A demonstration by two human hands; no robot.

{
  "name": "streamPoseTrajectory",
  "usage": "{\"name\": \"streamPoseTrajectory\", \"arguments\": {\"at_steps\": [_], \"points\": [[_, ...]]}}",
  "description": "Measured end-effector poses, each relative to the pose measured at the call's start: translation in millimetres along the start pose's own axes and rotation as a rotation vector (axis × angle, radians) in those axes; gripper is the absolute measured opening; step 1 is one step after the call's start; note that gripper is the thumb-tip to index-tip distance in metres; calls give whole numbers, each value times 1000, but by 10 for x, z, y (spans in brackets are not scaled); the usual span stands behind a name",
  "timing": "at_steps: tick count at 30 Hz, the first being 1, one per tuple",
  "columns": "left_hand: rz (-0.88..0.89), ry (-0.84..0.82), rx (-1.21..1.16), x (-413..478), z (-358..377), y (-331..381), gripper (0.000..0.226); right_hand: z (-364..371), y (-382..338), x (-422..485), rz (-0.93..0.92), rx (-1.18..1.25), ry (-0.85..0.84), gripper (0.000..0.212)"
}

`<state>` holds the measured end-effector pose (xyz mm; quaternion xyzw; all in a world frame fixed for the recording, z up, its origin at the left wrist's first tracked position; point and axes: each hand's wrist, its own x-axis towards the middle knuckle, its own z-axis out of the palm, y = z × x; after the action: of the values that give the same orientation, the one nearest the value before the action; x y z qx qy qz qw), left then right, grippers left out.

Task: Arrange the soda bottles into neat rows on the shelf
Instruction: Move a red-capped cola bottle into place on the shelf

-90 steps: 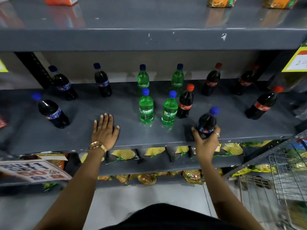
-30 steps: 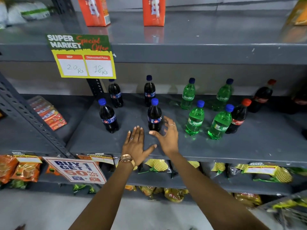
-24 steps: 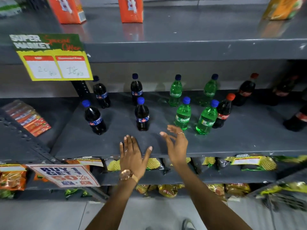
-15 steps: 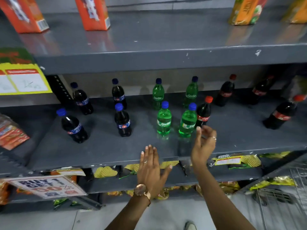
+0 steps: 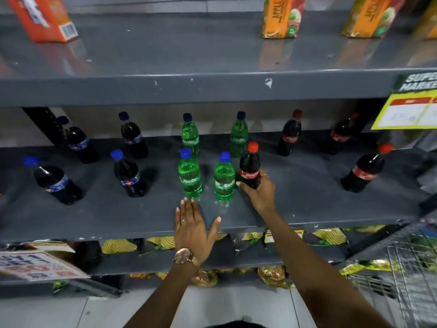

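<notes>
Soda bottles stand in two loose rows on the grey middle shelf (image 5: 99, 216). Dark blue-capped bottles (image 5: 128, 176) are at the left, green Sprite bottles (image 5: 190, 176) in the middle, red-capped cola bottles at the right. My right hand (image 5: 260, 192) is closed around the lower part of the front cola bottle (image 5: 249, 169), which stands right beside a front Sprite bottle (image 5: 224, 179). My left hand (image 5: 192, 227) lies flat on the shelf's front edge, fingers spread, holding nothing. Another front cola bottle (image 5: 364, 172) stands apart at the right.
Juice cartons (image 5: 281, 16) stand on the upper shelf. A yellow price sign (image 5: 411, 107) hangs at the right. Snack packets (image 5: 118, 246) fill the lower shelf. A wire trolley (image 5: 416, 275) is at the lower right, a promo sign (image 5: 37, 266) at the lower left.
The view has shifted right along the shelf. My right hand left the blue-capped bottle, travelled right and closed on the red-capped cola bottle. My left hand slid right along the shelf edge.
</notes>
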<state>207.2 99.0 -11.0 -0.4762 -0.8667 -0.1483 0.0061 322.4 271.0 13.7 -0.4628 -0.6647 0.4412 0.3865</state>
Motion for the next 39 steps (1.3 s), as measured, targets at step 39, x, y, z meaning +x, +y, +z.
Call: {"name": "streamPoseTrajectory", "arguments": {"at_steps": [39], "points": [[-91, 110, 49, -91, 181, 274, 72, -1195, 409, 155, 54, 51, 343, 97]]}}
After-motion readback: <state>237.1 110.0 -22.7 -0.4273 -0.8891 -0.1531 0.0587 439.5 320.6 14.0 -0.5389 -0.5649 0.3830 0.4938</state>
